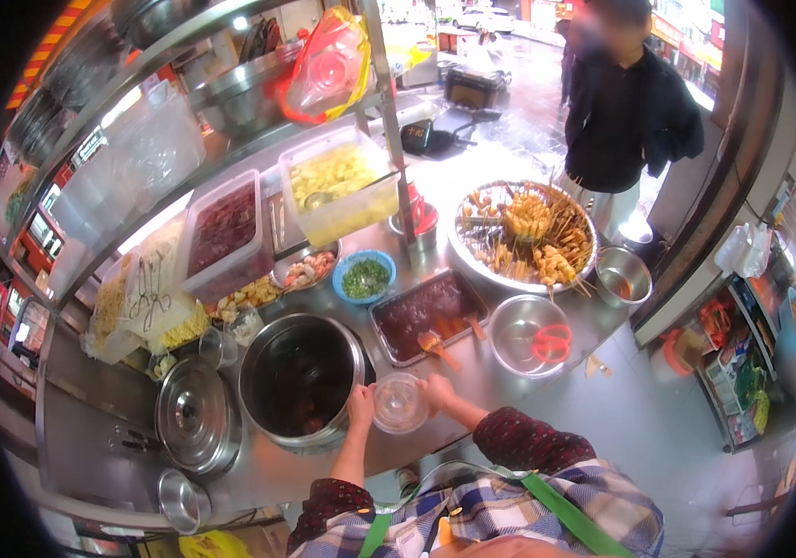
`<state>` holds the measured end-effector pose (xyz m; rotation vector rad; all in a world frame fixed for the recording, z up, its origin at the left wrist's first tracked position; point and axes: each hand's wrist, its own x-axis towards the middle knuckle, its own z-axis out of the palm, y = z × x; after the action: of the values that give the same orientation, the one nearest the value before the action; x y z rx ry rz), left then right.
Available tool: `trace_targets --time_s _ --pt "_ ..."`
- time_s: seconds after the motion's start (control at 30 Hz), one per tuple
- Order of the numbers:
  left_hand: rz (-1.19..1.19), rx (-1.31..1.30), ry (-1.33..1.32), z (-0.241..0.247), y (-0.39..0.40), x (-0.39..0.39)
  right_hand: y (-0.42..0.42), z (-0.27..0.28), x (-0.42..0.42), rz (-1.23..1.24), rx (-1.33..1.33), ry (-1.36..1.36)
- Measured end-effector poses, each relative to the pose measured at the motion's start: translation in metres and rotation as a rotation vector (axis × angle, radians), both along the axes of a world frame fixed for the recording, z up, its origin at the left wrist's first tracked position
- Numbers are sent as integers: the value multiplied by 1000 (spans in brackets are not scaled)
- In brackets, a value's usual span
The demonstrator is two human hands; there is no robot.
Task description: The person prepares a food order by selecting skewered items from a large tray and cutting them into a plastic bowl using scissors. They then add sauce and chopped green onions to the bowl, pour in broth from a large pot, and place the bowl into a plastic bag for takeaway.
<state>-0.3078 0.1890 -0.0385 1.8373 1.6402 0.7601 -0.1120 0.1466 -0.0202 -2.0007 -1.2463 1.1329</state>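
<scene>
Between my hands, over the front of the steel counter, is a round transparent plastic container. My left hand grips its left edge, right beside the rim of a big steel pot of dark liquid. Opposite it, the fingers of my right hand pinch the container's right edge. What is inside the container is too blurred to tell. Just beyond lies a rectangular metal tray of dark red sauce, with a brush resting in it. A steel bowl holding red-handled scissors sits to the right.
A large round tray of skewers stands at the far right, with a person behind it. Chopped greens fill a blue bowl. Plastic tubs of food stand under a steel rack. A pot lid leans left.
</scene>
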Motion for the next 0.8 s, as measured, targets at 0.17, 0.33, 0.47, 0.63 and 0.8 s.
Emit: trace_targets --time_s 0.17,0.33,0.47,0.63,0.8 --pt "-43 -440 -580 13 -21 -17 -15 -49 22 -37 48 466" --pt "148 -589 -530 -5 -39 -20 -43 4 -1 -344 -164 823" --pt "192 -832 -713 22 -54 -6 -61 3 -6 -402 -221 881" --pt "137 -831 -917 -9 -68 -12 -68 -17 -19 -508 -21 927" --pt "58 -1083 -1104 12 -77 0 -80 -19 -7 -553 -133 1092"
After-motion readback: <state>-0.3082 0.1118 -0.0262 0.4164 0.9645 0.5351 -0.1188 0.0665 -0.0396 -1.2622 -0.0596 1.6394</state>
